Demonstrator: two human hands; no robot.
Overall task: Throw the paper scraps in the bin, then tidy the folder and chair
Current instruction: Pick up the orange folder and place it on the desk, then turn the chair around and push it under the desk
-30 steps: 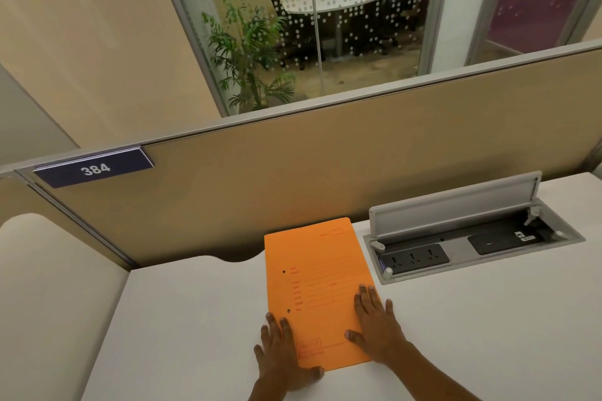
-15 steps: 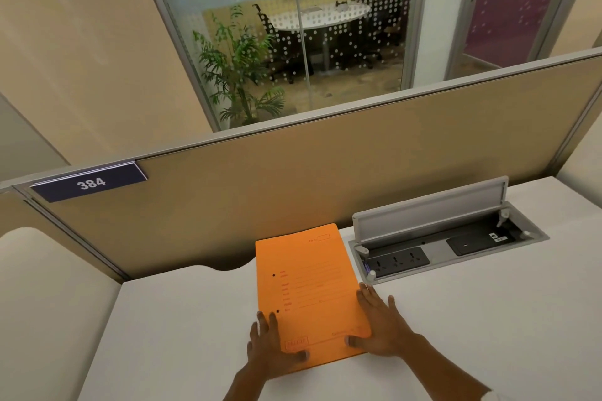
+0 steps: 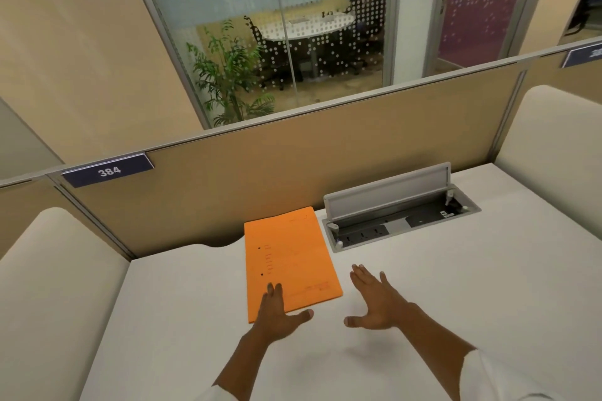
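An orange folder (image 3: 288, 257) lies flat and closed on the white desk (image 3: 439, 296), its far end close to the partition. My left hand (image 3: 278, 311) is open with the fingertips over the folder's near left corner. To the right of the folder, my right hand (image 3: 374, 301) hovers open above the bare desk, holding nothing. No paper scraps, bin or chair show in this view.
A tan partition (image 3: 293, 159) with a "384" label (image 3: 109, 170) closes the desk's far side. An open power-socket box (image 3: 397, 221) with a raised lid sits right of the folder. Cream side panels (image 3: 49, 270) flank the desk on both sides.
Both hands rested on the folder's near end before. My right hand has lifted off it and moved to the right; my left hand has slid back to the near corner.
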